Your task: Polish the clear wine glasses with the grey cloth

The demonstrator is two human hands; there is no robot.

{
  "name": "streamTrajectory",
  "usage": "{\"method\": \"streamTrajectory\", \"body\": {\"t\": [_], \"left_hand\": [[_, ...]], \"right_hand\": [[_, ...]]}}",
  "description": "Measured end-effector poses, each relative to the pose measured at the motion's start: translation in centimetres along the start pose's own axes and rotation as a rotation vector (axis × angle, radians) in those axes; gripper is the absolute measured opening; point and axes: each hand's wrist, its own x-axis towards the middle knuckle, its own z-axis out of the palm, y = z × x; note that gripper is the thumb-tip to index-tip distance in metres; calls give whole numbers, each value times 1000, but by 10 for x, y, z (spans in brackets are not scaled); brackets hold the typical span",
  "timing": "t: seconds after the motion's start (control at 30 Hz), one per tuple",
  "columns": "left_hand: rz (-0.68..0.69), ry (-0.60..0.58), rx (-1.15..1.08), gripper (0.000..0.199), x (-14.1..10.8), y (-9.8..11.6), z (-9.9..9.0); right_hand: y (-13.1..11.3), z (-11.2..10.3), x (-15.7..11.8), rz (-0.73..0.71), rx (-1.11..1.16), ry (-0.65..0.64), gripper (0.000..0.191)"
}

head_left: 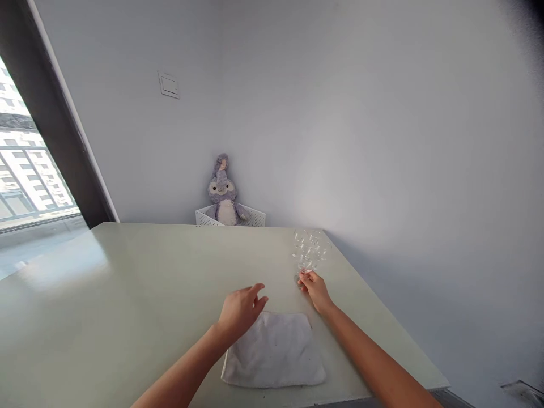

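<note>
"Seeing pale wall (365, 130) over most of the view. Next size down?"

"We've got the table (161, 283): light top, glossy, daylight glare at its left."

"Window (34, 170)?"

"Far left, dark frame, building and railing outside. We log it and move on."

"Cloth next. Where do we put it?"

"White cloth (276, 354), lying near the table's near edge, between the two forearms. Left wrist overlaps its upper left corner in our view."

"Then we have the plush toy (225, 209), purplish, pale belly."

"Sitting in the white perforated basket (255, 218), past the table's far edge, by the room corner."

"Hands. Left?"

"Left hand (240, 309): fingers loosely curled, thumb apart, gap between them, holding nothing. Over the table, by the cloth; we can't tell if it touches either."

"Clear glasses (314, 242)?"

"Bunched near the table's far right corner. They overlap, so we skip the count."

"Right hand (318, 292)?"

"Fingertips pinched together on the nearest glass (306, 263), low down, under the bowl. That glass is at the near side of the bunch, beyond the cloth. Lifted or standing, we can't tell."
</note>
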Motion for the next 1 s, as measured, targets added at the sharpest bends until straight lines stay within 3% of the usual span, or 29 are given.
{"method": "streamTrajectory", "body": {"t": [0.13, 0.2, 0.27, 0.33, 0.43, 0.53, 0.67, 0.77, 0.87, 1.0], "left_hand": [[-143, 149, -135, 29, 29, -14, 12], [-188, 238, -150, 25, 33, -24, 22], [-234, 293, -167, 22, 33, -36, 29], [-323, 343, -232, 25, 32, -48, 34], [-451, 460, -386, 47, 34, -60, 35], [-496, 500, -457, 67, 40, -66, 35], [-515, 497, -390, 72, 46, -67, 30], [-539, 456, -332, 57, 47, -71, 22], [-571, 441, -292, 39, 47, -78, 13], [-624, 559, -293, 36, 48, -91, 5]], "right_hand": [[-5, 45, -5, 17, 28, -138, 25], [-6, 64, -9, 24, 55, -236, 28], [-6, 75, -11, 25, 91, -255, 33], [-3, 74, -10, 13, 123, -114, 35], [3, 56, 0, 2, 157, 228, 28], [7, 33, 14, 25, 176, 368, 28], [4, 19, 31, 52, 183, 316, 34], [-1, 26, 41, 63, 183, 242, 25], [-5, 46, 46, 74, 173, 176, 17], [-7, 92, 46, 92, 153, 51, 14]]}}
